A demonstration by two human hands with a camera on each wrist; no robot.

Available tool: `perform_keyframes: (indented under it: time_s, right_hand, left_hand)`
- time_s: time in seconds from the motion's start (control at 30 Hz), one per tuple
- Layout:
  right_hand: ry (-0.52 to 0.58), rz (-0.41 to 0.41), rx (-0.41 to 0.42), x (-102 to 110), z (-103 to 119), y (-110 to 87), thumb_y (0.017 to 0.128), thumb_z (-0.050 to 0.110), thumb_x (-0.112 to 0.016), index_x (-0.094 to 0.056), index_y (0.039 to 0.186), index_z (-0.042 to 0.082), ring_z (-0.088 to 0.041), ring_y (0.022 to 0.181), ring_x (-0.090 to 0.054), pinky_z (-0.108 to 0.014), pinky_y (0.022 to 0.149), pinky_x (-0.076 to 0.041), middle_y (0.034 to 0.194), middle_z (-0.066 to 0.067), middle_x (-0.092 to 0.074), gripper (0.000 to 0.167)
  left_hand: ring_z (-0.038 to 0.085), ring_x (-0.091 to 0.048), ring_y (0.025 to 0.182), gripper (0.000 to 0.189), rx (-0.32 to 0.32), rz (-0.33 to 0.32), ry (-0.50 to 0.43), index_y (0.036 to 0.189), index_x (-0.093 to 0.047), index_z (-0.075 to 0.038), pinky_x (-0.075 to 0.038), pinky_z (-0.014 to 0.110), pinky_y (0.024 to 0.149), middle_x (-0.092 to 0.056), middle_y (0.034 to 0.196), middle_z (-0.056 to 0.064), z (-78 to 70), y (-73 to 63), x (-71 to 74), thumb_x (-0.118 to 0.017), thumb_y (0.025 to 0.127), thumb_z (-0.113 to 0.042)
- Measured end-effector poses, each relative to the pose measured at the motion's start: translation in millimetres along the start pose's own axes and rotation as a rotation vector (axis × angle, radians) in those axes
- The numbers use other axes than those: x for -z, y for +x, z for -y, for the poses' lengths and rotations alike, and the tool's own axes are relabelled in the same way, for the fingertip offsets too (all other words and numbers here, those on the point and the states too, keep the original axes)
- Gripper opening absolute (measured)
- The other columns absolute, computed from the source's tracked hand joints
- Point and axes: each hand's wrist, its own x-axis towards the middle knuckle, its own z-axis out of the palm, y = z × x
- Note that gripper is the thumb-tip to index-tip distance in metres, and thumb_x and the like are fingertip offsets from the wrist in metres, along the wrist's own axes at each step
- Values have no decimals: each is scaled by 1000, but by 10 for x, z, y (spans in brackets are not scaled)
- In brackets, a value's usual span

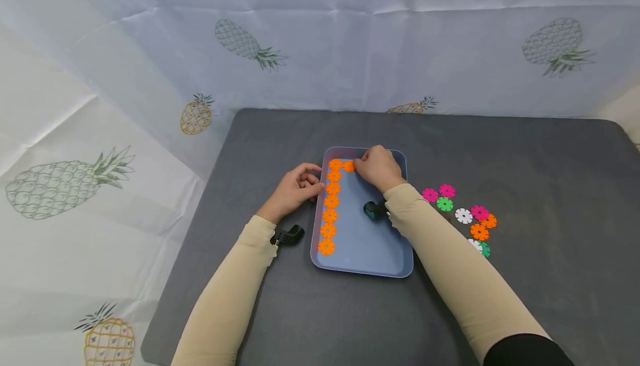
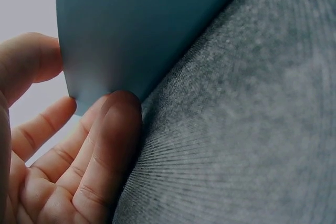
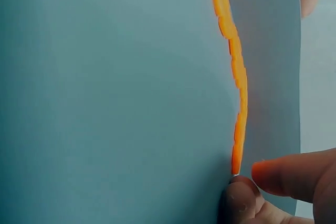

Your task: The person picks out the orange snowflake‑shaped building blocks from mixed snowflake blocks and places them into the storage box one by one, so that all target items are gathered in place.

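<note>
My left hand [image 1: 295, 191] is at the left side of a shallow blue tray [image 1: 362, 271], its fingertips against the outer wall and rim. In the left wrist view its fingers [image 2: 118, 129] rest low along the tray wall, near the table. An orange flower-shaped disc [image 1: 348, 165] lies near the tray's far end, where my right hand [image 1: 378, 167] pinches at its edge, partly hiding it. Several more orange flower discs [image 1: 330, 201] form a line down the tray's left side. The right wrist view shows this orange row [image 3: 239, 69] ending at my thumb and fingertips.
Right of the tray, loose flower discs lie on the grey table [image 1: 540, 216]: pink [image 1: 447, 190], green [image 1: 444, 204], white [image 1: 463, 216] and orange [image 1: 479, 231], some overlapping. My right forearm passes close beside them. A pineapple-print cloth [image 1: 320, 55] hangs behind the table.
</note>
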Motion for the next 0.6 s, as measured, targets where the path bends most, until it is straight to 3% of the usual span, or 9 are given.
perform_keyframes:
  time_s: [0.2, 0.4, 0.6]
  right_hand:
    - [-15, 1, -7, 44, -4, -33, 101, 31, -61, -42, 55, 16, -13, 43, -25, -28, 46, -21, 52, 4, -27, 52]
    - [-104, 56, -10, 113, 44, -173, 101, 37, -60, -39, 54, 18, -13, 45, -23, -29, 47, -20, 53, 5, -24, 54]
    - [-107, 77, -3, 245, 94, -311, 101, 43, -63, -40, 54, 19, -14, 47, -28, -29, 47, -21, 53, 5, -25, 58]
  left_hand:
    - [16, -63, 71, 42, -10, 7, 1, 138, -55, 3, -56, 28, 71, -70, 99, 14, -1, 13, -13, -70, 100, -7]
    - [17, -63, 72, 42, 8, 5, 17, 138, -56, 1, -56, 28, 72, -70, 100, 13, 15, -3, -4, -71, 100, -9]
    - [17, -63, 71, 41, -7, -1, 13, 138, -56, 2, -56, 28, 71, -70, 99, 12, 10, -4, -6, -71, 100, -7]
